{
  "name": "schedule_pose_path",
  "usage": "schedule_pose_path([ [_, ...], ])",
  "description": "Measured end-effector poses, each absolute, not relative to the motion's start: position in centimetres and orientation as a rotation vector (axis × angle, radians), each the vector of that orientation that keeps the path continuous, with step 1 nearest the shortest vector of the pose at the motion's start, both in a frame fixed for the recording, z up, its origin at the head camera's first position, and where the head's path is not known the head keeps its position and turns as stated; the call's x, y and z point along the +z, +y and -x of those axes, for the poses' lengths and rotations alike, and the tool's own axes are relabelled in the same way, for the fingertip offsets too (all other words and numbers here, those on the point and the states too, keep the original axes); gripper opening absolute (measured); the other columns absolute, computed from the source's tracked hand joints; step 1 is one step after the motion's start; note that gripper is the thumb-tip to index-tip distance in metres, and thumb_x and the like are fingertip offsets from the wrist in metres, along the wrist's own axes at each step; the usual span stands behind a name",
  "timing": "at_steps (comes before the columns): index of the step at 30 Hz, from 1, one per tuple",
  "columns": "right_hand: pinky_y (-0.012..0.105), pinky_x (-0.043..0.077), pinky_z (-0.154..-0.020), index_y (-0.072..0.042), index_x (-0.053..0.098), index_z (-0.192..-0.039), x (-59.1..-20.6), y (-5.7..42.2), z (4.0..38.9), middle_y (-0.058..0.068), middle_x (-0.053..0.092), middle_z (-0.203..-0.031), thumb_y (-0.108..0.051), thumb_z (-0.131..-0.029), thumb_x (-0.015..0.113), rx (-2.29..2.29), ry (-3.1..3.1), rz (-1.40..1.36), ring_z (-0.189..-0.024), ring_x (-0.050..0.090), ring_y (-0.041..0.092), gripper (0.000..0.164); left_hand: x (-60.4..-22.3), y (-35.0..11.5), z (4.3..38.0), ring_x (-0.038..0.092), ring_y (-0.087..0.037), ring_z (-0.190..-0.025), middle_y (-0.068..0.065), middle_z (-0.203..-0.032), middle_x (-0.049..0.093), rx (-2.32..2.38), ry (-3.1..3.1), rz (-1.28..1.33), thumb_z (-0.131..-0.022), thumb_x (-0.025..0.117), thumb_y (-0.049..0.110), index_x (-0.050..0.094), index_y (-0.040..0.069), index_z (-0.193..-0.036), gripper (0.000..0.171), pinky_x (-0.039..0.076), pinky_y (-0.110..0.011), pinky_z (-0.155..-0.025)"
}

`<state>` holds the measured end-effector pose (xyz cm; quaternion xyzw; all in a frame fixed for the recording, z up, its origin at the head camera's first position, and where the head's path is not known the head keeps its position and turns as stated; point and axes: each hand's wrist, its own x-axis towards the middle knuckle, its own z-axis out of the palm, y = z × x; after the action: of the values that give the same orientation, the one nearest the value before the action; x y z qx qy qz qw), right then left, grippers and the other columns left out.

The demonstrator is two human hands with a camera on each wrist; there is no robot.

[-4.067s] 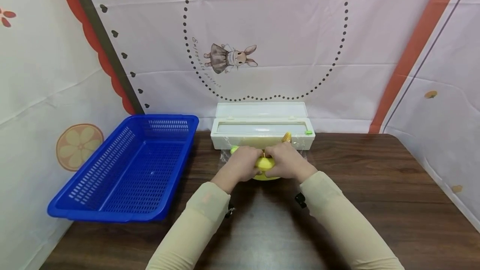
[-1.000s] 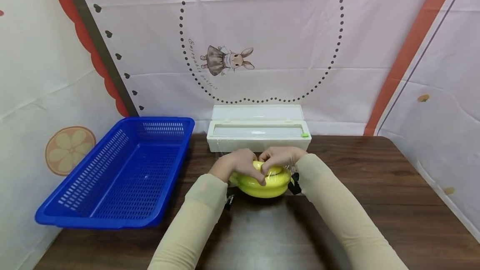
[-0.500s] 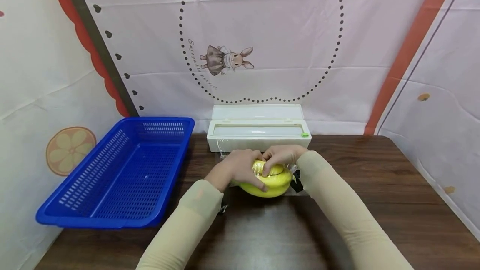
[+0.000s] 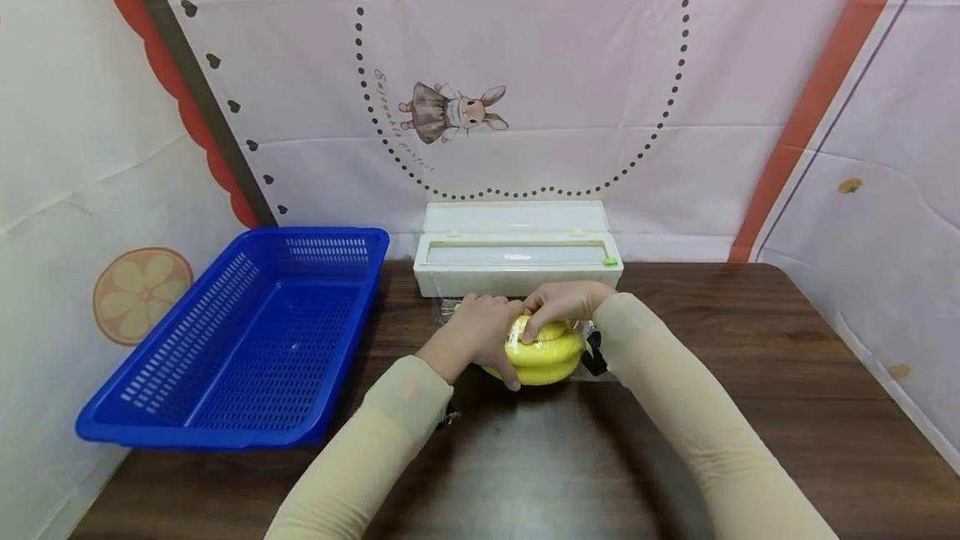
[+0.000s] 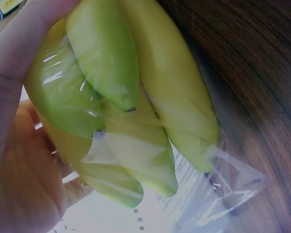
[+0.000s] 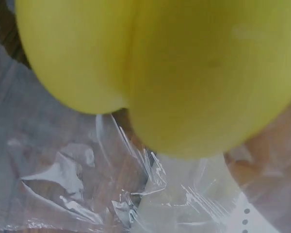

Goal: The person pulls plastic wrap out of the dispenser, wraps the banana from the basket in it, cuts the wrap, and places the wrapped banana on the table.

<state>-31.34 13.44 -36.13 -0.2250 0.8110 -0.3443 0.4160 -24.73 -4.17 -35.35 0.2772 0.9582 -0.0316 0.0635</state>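
A bunch of yellow bananas (image 4: 550,361) with greenish tips (image 5: 114,73) rests on the table before me, partly covered in clear cling film (image 5: 233,194). My left hand (image 4: 477,333) grips its left side, thumb at the front and fingers behind. My right hand (image 4: 567,302) holds the bunch from the top right, its thumb pressing down on the film. In the left wrist view the film lies tight over the banana tips, with a loose edge sticking out. Crumpled film (image 6: 63,182) spreads under the bunch in the right wrist view. My right fingertips are mostly hidden.
Behind the bananas stands a white cling film dispenser (image 4: 517,283), its lid raised and a green slider (image 4: 610,262) at the right end. To the left lies a blue plastic basket (image 4: 210,438). A patterned cloth (image 4: 570,65) hangs behind the brown wooden table (image 4: 750,357).
The bananas have come toward me from the dispenser and are now turned, with film over them. In the last half second, my left hand has shifted slightly left and more film shines on top.
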Motion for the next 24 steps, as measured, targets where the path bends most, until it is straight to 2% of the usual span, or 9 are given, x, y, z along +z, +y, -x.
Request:
schedule_pose_path([
  [6, 0.026, 0.051, -0.067, -0.009, 0.065, -0.092, -36.3, 13.5, 31.6, 0.000, 0.064, -0.084, -0.029, -0.081, 0.071, -0.925, 2.017, 0.602, -0.072, 0.057, 0.011, 0.023, -35.1, -4.5, 25.4, 0.056, -0.017, -0.102, 0.005, -0.114, 0.061, 0.069, 2.835, -0.789, -0.049, 0.086, 0.058, 0.051, 0.023, -0.129, 0.094, 0.038, -0.042, -0.091],
  [16, 0.026, 0.051, -0.067, -0.006, 0.068, -0.101, -35.7, 13.8, 31.0, 0.003, 0.066, -0.086, -0.032, -0.082, 0.071, -0.980, 2.086, 0.618, -0.072, 0.058, 0.011, 0.032, -34.6, -4.4, 26.1, 0.055, -0.014, -0.090, 0.007, -0.097, 0.060, 0.167, 2.785, -0.738, -0.050, 0.088, 0.053, 0.053, 0.020, -0.121, 0.086, 0.038, -0.042, -0.091],
  [19, 0.028, 0.052, -0.072, -0.006, 0.067, -0.110, -35.5, 13.9, 30.5, 0.004, 0.068, -0.094, -0.034, -0.081, 0.072, -0.978, 2.137, 0.641, -0.078, 0.060, 0.013, 0.041, -34.7, -4.5, 26.2, 0.055, -0.014, -0.090, 0.007, -0.096, 0.060, 0.194, 2.775, -0.720, -0.051, 0.089, 0.052, 0.053, 0.020, -0.122, 0.086, 0.037, -0.043, -0.093],
  [24, 0.031, 0.047, -0.088, -0.010, 0.057, -0.127, -35.4, 14.7, 29.7, 0.002, 0.063, -0.115, -0.038, -0.076, 0.076, -0.948, 2.259, 0.643, -0.100, 0.057, 0.016, 0.062, -34.8, -4.5, 26.5, 0.054, -0.013, -0.087, 0.008, -0.093, 0.058, 0.226, 2.754, -0.702, -0.052, 0.088, 0.052, 0.054, 0.019, -0.117, 0.080, 0.037, -0.041, -0.091],
])
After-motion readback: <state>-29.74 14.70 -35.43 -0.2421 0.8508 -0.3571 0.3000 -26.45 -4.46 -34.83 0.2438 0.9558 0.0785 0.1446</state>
